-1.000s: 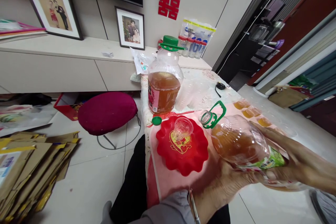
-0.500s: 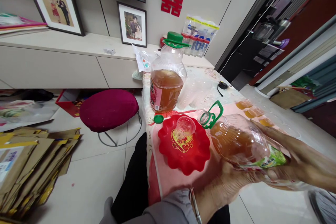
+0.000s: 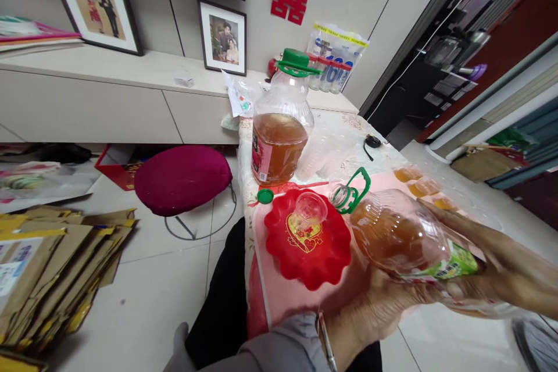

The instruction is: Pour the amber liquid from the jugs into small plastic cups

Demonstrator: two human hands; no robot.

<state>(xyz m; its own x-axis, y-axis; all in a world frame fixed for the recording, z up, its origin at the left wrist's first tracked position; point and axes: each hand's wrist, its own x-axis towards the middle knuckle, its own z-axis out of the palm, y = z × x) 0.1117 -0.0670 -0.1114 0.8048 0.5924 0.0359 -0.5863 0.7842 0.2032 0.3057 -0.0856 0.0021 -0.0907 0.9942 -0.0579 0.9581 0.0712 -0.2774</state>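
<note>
A large clear bottle of amber drink [image 3: 394, 232], with a green carry ring at its neck, lies tilted nearly on its side. My left hand [image 3: 375, 305] grips it from the near side, and my right hand [image 3: 492, 250] is wrapped round its lower part. The open mouth points left, at the rim of a small clear plastic cup [image 3: 311, 208]. That cup stands on a red scalloped plate [image 3: 279, 258]; some liquid appears low in it, but I cannot make out a stream. Beside the plate's upper left edge rests a green cap [image 3: 265, 196].
A second big bottle [image 3: 281, 145], green-capped and partly full, stands behind the plate. Stacked clear cups [image 3: 325, 148] lie near it. Several filled cups [image 3: 422, 186] are at the table's right side. A maroon stool [image 3: 183, 180] and flattened cardboard [image 3: 65, 273] are at left.
The camera view has shifted slightly. Both hands keep their hold on the bottle, whose tilt and place over the cup look almost the same.
</note>
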